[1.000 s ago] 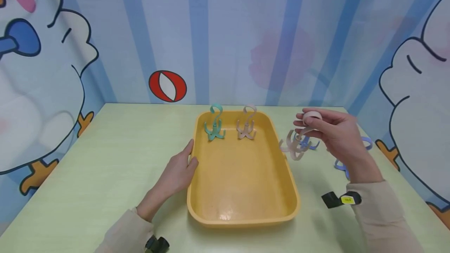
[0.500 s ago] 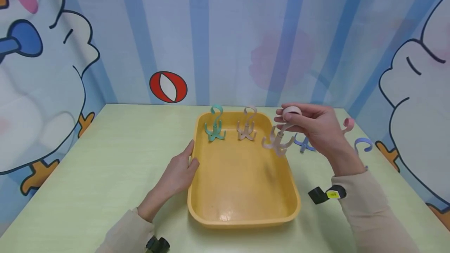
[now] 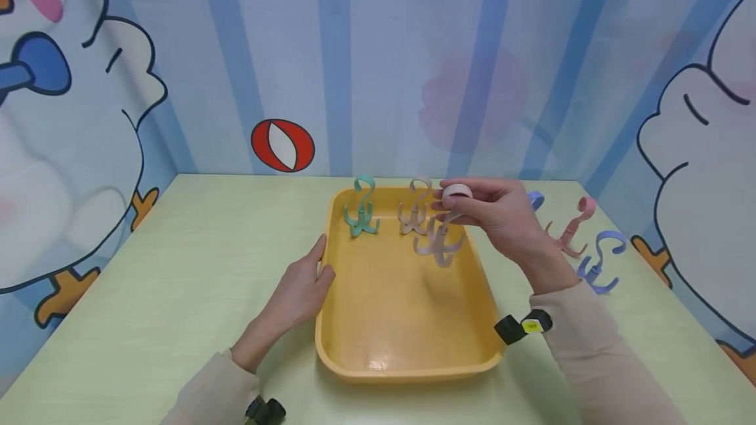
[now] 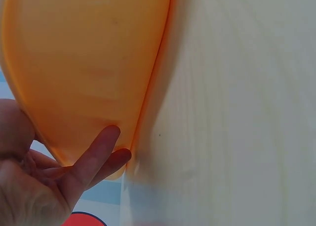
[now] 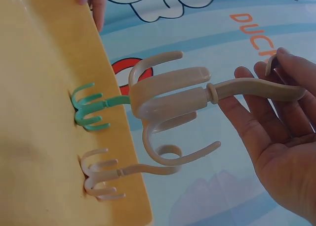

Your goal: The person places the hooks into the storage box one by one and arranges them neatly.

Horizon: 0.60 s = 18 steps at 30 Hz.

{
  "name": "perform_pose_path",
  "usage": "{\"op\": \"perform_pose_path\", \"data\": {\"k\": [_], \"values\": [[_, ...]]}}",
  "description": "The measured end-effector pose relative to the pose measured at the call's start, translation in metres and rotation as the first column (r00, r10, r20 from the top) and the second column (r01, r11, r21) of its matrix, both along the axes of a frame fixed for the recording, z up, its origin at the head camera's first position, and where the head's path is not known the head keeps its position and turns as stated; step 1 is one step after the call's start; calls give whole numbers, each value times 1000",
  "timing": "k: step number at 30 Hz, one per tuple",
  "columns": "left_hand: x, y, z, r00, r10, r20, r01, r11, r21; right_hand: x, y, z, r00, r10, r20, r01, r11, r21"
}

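Observation:
My right hand [image 3: 502,215] pinches the curled top of a pale beige four-prong hanger hook [image 3: 439,244]. Its prongs point down over the back right part of the yellow tray [image 3: 401,320]. With the thumb at the rim and fingers along the outer wall, my left hand [image 3: 301,287] grips the tray's left side; the left wrist view shows the fingers [image 4: 94,157] against that wall. Inside the tray, at its far end, stand a green hanger hook [image 3: 361,220] and, to its right, another pale beige hanger hook [image 3: 413,218].
On the table [image 3: 177,281] right of the tray stand a pink hanger hook [image 3: 569,235] and a blue one [image 3: 598,274]. Another blue hook [image 3: 536,200] is mostly hidden behind my right hand. A printed curtain [image 3: 378,71] rises along the table's far edge.
My right hand has moved left with the beige hook, from beside the tray's right rim to over its inside. The hooks on the right are less covered. My left hand stays put.

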State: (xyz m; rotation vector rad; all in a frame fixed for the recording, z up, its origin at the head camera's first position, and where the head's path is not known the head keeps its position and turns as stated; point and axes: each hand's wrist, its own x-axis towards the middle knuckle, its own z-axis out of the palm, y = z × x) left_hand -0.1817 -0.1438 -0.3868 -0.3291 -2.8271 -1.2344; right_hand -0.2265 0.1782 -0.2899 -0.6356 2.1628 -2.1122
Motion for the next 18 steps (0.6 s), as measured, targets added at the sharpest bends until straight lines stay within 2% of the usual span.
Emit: {"op": "perform_pose_path", "data": {"k": [6, 12, 18], "values": [[0, 1, 0, 1000, 1, 5, -1, 1000, 0, -6, -16, -7, 1000, 19, -15, -19, 999, 32], [0, 0, 1, 1000, 5, 12, -5, 1000, 1, -8, -32, -11, 999, 33, 14, -33, 999, 27], [0, 0, 0, 1000, 8, 14, -8, 1000, 0, -10, -49, -16, 998, 48, 30, -51, 996, 77]]}}
